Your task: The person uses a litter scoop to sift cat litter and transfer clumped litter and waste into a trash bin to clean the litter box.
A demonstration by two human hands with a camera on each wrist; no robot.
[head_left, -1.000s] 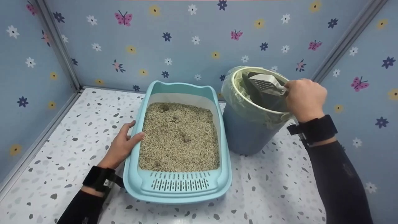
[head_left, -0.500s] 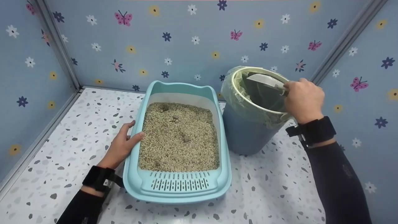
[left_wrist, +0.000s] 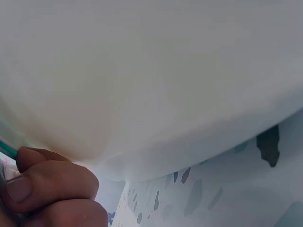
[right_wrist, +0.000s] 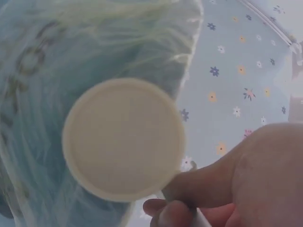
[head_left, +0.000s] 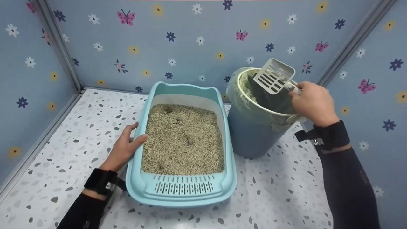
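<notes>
In the head view the speckled worktop (head_left: 63, 152) is hemmed by flowered walls at the left, top and right of the frame, with open surface along the left side and across the bottom right. The blue litter tray (head_left: 181, 194) sits at centre, its right rim just beside the blue bin (head_left: 251, 140) at centre right; the two stand close, whether touching cannot be told. The right hand (head_left: 313, 101), at the right of the frame, has its grip closed round the handle of the pale slotted scoop (head_left: 273, 76), whose head is tilted up above the bin's lined rim. The left hand (head_left: 124, 148) rests against the tray's left wall, thumb hooked over the rim, fingers against the outer wall. The left wrist view adds only the tray's pale underside (left_wrist: 151, 80) close up, with curled fingers (left_wrist: 52, 182) at lower left; the right wrist view shows the bin liner (right_wrist: 94, 42) and a round cream disc (right_wrist: 123, 137), blurred, beside that hand's fingers (right_wrist: 189, 210).
</notes>
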